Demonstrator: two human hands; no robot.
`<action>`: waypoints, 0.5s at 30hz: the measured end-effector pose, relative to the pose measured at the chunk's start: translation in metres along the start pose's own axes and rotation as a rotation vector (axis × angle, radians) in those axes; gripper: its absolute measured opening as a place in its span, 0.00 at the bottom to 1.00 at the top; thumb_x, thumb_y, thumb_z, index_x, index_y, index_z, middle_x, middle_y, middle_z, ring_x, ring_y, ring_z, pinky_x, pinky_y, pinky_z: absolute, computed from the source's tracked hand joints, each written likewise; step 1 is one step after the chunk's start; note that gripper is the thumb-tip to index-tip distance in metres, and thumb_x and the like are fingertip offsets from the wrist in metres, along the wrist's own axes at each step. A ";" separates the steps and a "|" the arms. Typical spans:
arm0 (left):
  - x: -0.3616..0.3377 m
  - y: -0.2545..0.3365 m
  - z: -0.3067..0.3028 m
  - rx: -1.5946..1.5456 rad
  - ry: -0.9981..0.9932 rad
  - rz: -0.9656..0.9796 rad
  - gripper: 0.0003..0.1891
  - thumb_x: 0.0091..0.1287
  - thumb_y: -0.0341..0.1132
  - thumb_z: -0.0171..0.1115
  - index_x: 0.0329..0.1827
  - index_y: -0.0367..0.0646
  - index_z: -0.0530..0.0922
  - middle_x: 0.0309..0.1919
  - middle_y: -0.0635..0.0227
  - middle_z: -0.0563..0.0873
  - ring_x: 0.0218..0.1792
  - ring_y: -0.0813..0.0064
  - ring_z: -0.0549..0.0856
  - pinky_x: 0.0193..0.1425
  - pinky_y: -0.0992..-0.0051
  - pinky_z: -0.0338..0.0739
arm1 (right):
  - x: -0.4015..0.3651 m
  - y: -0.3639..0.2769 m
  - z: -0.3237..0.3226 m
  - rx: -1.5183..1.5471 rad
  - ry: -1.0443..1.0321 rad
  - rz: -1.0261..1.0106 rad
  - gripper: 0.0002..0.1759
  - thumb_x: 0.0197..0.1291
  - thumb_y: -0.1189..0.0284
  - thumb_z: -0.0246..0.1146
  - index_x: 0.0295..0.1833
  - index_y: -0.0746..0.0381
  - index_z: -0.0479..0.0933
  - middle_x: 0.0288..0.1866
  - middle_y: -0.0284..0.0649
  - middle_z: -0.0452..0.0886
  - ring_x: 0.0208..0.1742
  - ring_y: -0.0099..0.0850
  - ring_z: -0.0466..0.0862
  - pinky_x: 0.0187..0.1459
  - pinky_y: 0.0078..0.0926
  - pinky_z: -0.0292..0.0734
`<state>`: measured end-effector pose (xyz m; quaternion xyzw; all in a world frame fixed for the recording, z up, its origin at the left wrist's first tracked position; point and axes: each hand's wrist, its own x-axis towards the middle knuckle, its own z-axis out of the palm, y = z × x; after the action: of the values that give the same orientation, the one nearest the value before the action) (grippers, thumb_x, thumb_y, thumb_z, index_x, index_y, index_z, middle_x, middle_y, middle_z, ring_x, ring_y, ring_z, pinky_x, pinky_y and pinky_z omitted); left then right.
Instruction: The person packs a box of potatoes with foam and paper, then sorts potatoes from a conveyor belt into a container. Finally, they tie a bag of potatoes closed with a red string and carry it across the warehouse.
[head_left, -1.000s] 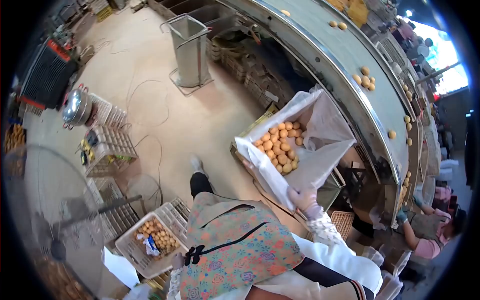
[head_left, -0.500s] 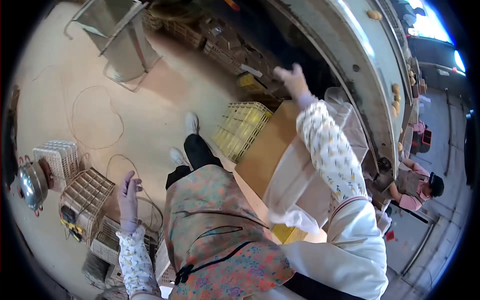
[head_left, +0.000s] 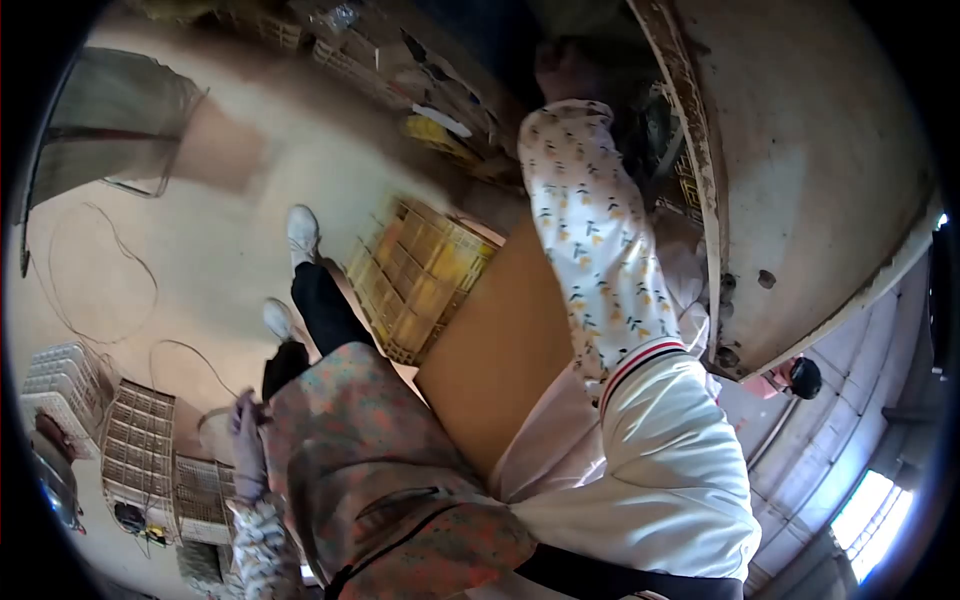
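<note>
My right hand (head_left: 566, 72) reaches forward into the dark space beneath the edge of a large worn table (head_left: 800, 190). Its fingers are lost in shadow, and I cannot tell what they touch. A white sleeve cover with small printed sprigs (head_left: 590, 220) runs up that arm. Below it stands a brown cardboard box (head_left: 510, 340) with pale plastic sheeting (head_left: 560, 430) over its near side. My left hand (head_left: 247, 440) hangs beside the flowered apron (head_left: 370, 440), its fingers loosely apart and with nothing in them.
A yellow plastic crate (head_left: 420, 280) lies on the floor against the box. White and beige crates (head_left: 138, 445) stand at the left, near a metal pot (head_left: 58, 480). A framed bin (head_left: 110, 120) is at the upper left. Another person (head_left: 800, 378) is beyond the table.
My view has swung and come closer to the table. My right hand has gone from outstretched in the light into the shadow under its edge. My left hand has come nearer the apron.
</note>
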<state>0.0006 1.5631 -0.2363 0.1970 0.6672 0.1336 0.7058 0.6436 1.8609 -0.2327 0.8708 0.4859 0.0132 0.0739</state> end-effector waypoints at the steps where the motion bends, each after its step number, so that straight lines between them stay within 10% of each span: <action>1: 0.006 0.027 0.017 0.021 0.001 0.018 0.18 0.77 0.40 0.51 0.63 0.40 0.76 0.42 0.67 0.84 0.38 0.78 0.82 0.44 0.78 0.78 | -0.002 -0.005 0.009 0.063 -0.026 0.000 0.19 0.67 0.59 0.53 0.52 0.62 0.77 0.54 0.44 0.81 0.59 0.39 0.77 0.64 0.36 0.68; 4: 0.015 0.096 0.048 0.047 -0.116 0.088 0.20 0.78 0.40 0.49 0.67 0.41 0.73 0.44 0.66 0.84 0.40 0.78 0.80 0.49 0.77 0.75 | -0.009 0.095 0.118 1.224 0.100 0.352 0.16 0.68 0.67 0.50 0.52 0.64 0.76 0.51 0.45 0.82 0.56 0.42 0.79 0.62 0.37 0.71; 5: 0.023 0.093 0.044 0.024 -0.162 0.150 0.20 0.78 0.40 0.49 0.67 0.41 0.73 0.44 0.65 0.84 0.41 0.77 0.80 0.49 0.77 0.75 | -0.038 0.085 0.094 1.142 0.526 0.293 0.26 0.64 0.71 0.59 0.67 0.65 0.67 0.66 0.50 0.72 0.62 0.40 0.76 0.63 0.35 0.72; 6: 0.028 0.089 0.041 0.030 -0.144 0.125 0.20 0.77 0.40 0.50 0.67 0.41 0.73 0.44 0.65 0.83 0.41 0.77 0.80 0.49 0.77 0.75 | -0.056 0.077 0.029 0.456 0.325 0.886 0.17 0.68 0.65 0.59 0.54 0.66 0.76 0.54 0.49 0.81 0.49 0.38 0.81 0.53 0.40 0.77; 8: 0.033 0.062 0.031 0.002 -0.093 0.050 0.20 0.77 0.40 0.50 0.66 0.41 0.73 0.43 0.65 0.84 0.40 0.76 0.81 0.49 0.76 0.76 | -0.017 0.198 0.095 0.487 0.420 1.085 0.26 0.65 0.69 0.57 0.66 0.69 0.68 0.58 0.46 0.80 0.53 0.38 0.81 0.56 0.32 0.78; 15: 0.036 -0.020 -0.004 -0.044 0.005 -0.182 0.18 0.76 0.35 0.53 0.65 0.40 0.74 0.44 0.67 0.84 0.40 0.78 0.82 0.48 0.77 0.78 | 0.001 0.193 0.084 0.479 0.326 0.858 0.24 0.68 0.67 0.55 0.64 0.68 0.69 0.55 0.47 0.80 0.52 0.37 0.81 0.56 0.31 0.77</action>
<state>-0.0025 1.5622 -0.2772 0.1194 0.6811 0.0840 0.7175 0.8155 1.7523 -0.2886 0.9708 0.0798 0.0661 -0.2162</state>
